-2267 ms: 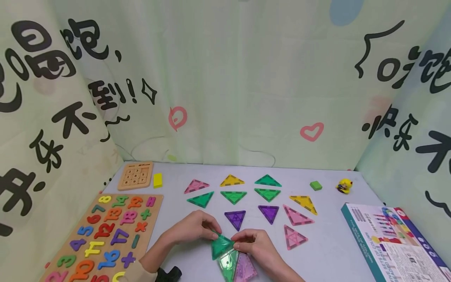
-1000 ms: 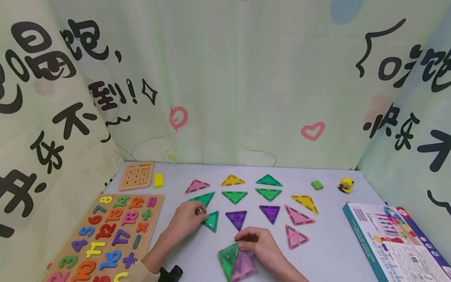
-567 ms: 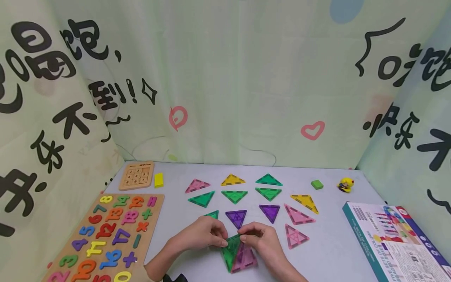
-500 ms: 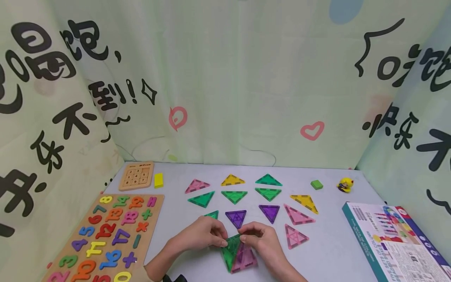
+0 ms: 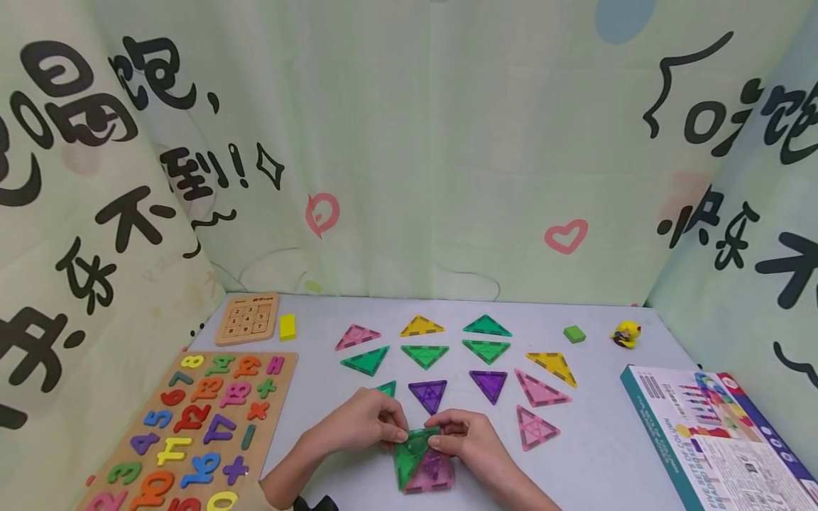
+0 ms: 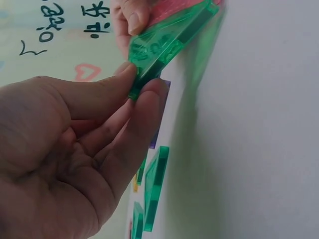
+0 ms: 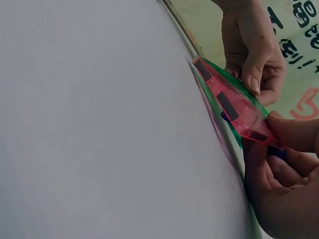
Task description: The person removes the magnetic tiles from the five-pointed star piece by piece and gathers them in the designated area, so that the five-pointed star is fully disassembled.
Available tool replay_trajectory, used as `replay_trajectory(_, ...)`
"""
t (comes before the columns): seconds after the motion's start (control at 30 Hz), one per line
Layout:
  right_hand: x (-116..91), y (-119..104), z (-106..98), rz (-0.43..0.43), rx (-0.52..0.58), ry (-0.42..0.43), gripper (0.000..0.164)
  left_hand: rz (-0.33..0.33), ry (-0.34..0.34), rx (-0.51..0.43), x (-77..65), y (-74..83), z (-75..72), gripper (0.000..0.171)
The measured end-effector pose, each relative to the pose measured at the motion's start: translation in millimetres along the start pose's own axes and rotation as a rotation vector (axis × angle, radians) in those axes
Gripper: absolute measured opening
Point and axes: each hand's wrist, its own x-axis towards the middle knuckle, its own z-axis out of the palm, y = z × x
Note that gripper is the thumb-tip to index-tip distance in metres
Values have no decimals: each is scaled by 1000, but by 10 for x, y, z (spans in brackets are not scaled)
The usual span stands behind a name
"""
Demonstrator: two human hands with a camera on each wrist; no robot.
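Observation:
Near the front of the table, a translucent green triangular magnetic tile (image 5: pixel 407 465) and a pink one (image 5: pixel 429 481) lie edge to edge, raised and tilted. My left hand (image 5: pixel 366 420) pinches the green tile's far corner between thumb and fingers; the left wrist view shows that grip on the green edge (image 6: pixel 158 50). With thumb and index finger, my right hand (image 5: pixel 476 446) grips the far corner on the pink side. Dark magnets line the pink tile's edge in the right wrist view (image 7: pixel 232 102). Just behind my left hand, a small green triangle (image 5: pixel 387 388) is partly hidden.
Several loose triangular tiles, including a purple one (image 5: pixel 427 395) and a yellow one (image 5: pixel 552 367), lie beyond my hands. A number board (image 5: pixel 281 365) stands left, a wooden number puzzle (image 5: pixel 248 319) behind it. A box (image 5: pixel 716 433) lies right, near a yellow figurine (image 5: pixel 626 333) and green block (image 5: pixel 574 335).
My left hand set a small green triangle down at the back left, then came back and took the green tile's corner. Since then the joined tiles have shifted slightly left and tilted.

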Motion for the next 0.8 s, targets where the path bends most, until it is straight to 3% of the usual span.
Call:
replay_trajectory(0.23,-4,4,-2,-5,-12,-15,29,-5,-36,33,-77,-19,-161,9)
replay_trajectory(0.37,-3,4,-1,13,-43,-18,27,-32,-35,41,-186,-62,-412,6)
replay_trajectory(0.57,11,24,-2,33,-57,-34,27,-60,42,68,-386,-165,-799,8)
replay_trajectory(0.7,16,34,-9,33,-53,-48,29,-152,87,93,-506,-251,-954,8)
replay_trajectory(0.8,13,32,-14,30,-54,-58,30,-254,161,146,-568,-313,-1012,6)
